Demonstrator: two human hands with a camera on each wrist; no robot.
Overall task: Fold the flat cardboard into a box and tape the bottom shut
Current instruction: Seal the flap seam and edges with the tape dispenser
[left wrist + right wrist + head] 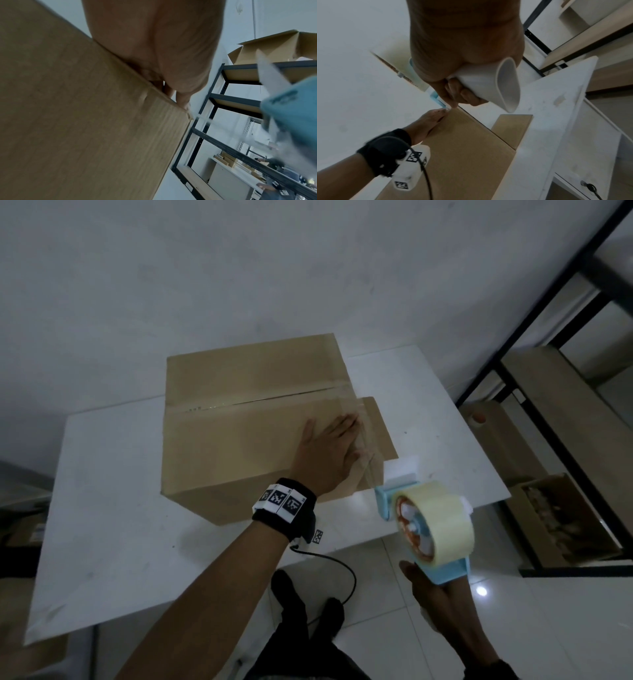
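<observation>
I find no brand name or legible text anywhere; the only markings are black-and-white coded tags on the wristband (pixel 283 500) at centre of the head view, and raised lettering on the dispenser body in the left wrist view, too blurred to read.

The cardboard box (pixel 239 440) stands at the middle of the head view on a white table (pixel 102 542), its flaps closed upward with clear tape (pixel 260 400) along the centre seam. One flap (pixel 378 428) sticks out at the box's right end.

My left hand (pixel 330 451) lies flat, fingers straight, pressing the box top near its right edge. My right hand (pixel 442 597), lower right of the frame, grips the white handle (pixel 496 86) of a blue tape dispenser (pixel 428 518) carrying a pale roll; a clear strip (pixel 368 470) runs from it to the box edge.

The floor is glossy white tile. Dark metal shelving (pixel 223 94) with wooden boards fills the right of the frame, and another open carton (pixel 274 47) sits on its top shelf.
</observation>
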